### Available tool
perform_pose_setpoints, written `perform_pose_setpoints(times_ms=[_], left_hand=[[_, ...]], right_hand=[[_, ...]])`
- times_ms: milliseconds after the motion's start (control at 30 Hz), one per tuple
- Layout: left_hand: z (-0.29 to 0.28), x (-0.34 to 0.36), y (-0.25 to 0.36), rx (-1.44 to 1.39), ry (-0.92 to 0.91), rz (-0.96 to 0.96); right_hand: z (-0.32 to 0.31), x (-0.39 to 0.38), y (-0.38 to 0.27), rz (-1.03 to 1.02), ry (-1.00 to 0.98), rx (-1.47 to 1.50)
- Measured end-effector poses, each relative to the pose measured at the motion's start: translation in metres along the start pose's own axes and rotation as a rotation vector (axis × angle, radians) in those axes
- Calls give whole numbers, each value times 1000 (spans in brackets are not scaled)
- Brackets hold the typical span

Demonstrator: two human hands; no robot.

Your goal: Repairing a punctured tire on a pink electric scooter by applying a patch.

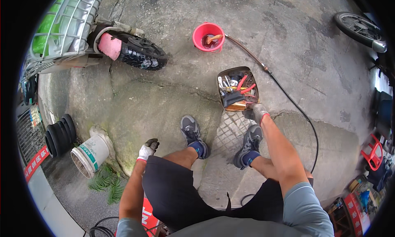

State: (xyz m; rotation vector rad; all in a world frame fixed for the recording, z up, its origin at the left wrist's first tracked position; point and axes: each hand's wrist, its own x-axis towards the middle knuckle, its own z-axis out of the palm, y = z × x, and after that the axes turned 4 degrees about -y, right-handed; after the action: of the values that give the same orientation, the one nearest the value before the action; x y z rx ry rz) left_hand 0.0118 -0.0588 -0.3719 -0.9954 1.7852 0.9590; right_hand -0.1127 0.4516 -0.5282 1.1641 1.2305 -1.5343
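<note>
My left hand (149, 149), in a grey-and-white glove, is beside my left knee, fingers curled closed with nothing visible in them. My right hand (254, 113), gloved with a red cuff, is closed on the near right edge of a dark rectangular toolbox (223, 103). Inside it lie red-handled pliers (247, 89), wrenches (222, 82) and other small tools; the box's contents partly hide one another.
Beyond are a red bucket (199, 41), a hose (293, 100) and a motorbike wheel (144, 58) at upper left. Stacked tyres (51, 140) and a white bucket (88, 154) are left, a red chair (372, 152) right, another wheel (358, 31) upper right.
</note>
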Motion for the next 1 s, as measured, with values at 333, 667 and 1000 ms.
perform_pose_setpoints(times_ms=[333,667,1000], left_hand=[[91,179,144,475,49,710],[182,169,177,581,-149,820],[182,165,144,438,-127,763]], right_hand=[[18,63,-33,77,-395,-715],[28,24,-123,-688,209,-1620],[67,74,0,-1087,101,-1912]])
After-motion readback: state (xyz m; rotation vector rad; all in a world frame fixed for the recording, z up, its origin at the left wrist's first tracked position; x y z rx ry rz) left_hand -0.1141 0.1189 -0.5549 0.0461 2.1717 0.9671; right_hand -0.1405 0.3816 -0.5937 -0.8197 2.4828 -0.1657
